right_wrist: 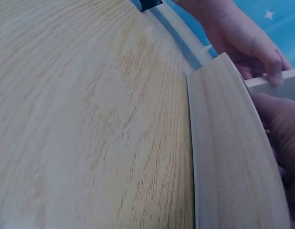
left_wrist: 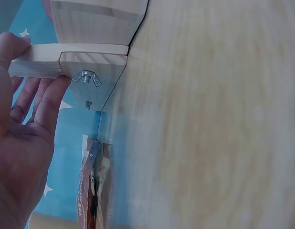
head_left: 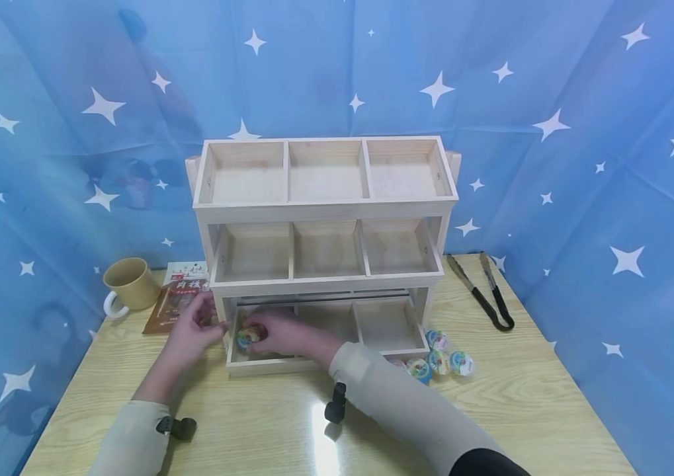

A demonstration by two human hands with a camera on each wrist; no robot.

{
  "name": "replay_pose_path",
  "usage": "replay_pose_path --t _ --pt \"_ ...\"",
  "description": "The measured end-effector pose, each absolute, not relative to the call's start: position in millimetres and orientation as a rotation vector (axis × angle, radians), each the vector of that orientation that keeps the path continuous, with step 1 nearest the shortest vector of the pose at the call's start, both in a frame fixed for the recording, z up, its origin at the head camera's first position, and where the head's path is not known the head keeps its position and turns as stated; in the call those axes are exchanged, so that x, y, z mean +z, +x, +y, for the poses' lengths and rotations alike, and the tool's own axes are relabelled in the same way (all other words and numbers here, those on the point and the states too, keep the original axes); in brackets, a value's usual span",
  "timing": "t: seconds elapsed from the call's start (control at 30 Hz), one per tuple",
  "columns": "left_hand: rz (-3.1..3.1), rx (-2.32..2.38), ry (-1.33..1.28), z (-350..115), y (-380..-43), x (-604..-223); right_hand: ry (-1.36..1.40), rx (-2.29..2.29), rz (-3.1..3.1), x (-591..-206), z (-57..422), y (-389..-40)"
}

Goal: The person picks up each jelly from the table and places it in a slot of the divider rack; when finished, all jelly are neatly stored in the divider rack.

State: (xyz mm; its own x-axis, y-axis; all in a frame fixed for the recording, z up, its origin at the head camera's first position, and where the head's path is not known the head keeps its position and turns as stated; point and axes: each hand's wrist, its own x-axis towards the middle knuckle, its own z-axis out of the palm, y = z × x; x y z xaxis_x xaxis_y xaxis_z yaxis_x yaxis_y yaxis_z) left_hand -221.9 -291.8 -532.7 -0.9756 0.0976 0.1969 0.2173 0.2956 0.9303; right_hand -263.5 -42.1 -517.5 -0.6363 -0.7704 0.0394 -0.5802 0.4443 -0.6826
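Note:
A three-tier wooden rack (head_left: 325, 213) with three compartments per tier stands on the table. My left hand (head_left: 194, 334) grips its left upright at the lower tier; in the left wrist view, the thumb lies on one side of the wooden post (left_wrist: 40, 69) and the fingers on the other. Inside the bottom-left compartment, my right hand (head_left: 286, 332) holds a small round cup with a colourful lid (head_left: 247, 338). The right wrist view shows the bottom tray's front board (right_wrist: 233, 152), which hides most of that hand and the cup.
Several similar lidded cups (head_left: 439, 361) lie right of the bottom tray. Black-handled tongs (head_left: 490, 301) lie further right. At the left are a tan mug (head_left: 134, 284) with a white handle and a brown packet (head_left: 172, 301). A blue star-patterned curtain (head_left: 325, 66) surrounds the table.

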Motion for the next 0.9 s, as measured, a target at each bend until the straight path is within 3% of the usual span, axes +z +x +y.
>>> replay_pose_path --t 0.33,0.9 --pt "-2.446 -1.771 -0.308 -289 -223 -533 -1.085 -1.098 2.466 -513 -26 -260" --pt "-2.533 -1.698 -0.223 -292 -221 -530 -1.112 -1.132 2.632 -495 57 -238"
